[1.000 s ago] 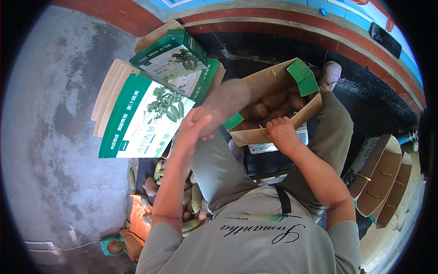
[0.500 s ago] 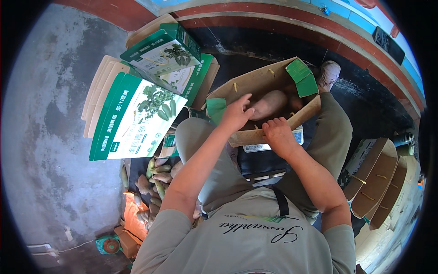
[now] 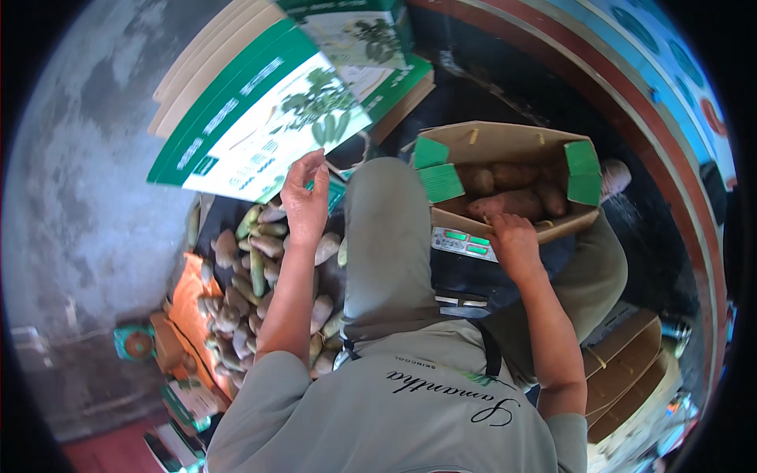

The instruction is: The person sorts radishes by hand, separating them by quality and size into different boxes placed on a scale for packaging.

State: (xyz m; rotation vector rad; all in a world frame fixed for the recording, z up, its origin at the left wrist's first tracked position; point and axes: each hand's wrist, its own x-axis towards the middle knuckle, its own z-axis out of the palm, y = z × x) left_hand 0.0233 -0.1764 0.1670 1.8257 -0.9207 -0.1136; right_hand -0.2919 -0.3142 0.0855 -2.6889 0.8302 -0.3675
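An open cardboard box (image 3: 572, 225) with green end flaps sits right of centre, and several reddish-brown root vegetables (image 3: 516, 175) lie inside. My right hand (image 3: 516, 243) is at the box's near edge, its fingers curled over the rim beside the closest root. Under the box a scale (image 3: 464, 243) shows its lit green display. My left hand (image 3: 306, 197) is raised to the left of my knee, fingers bent but apart, holding nothing. It is in front of the lower edge of a green and white printed carton (image 3: 260, 118), above a heap of green and brownish root vegetables (image 3: 256, 272).
An orange sheet (image 3: 189, 303) lies by the heap's left side. Folded cardboard boxes (image 3: 627, 370) stand at my right. A grey wall (image 3: 87, 197) bounds the left, and a red-brown ledge (image 3: 631, 134) curves along the far right.
My left hand has left the box and moved left, toward the heap. My right hand stays at the box's near rim. The view has turned left, showing more of the heap.
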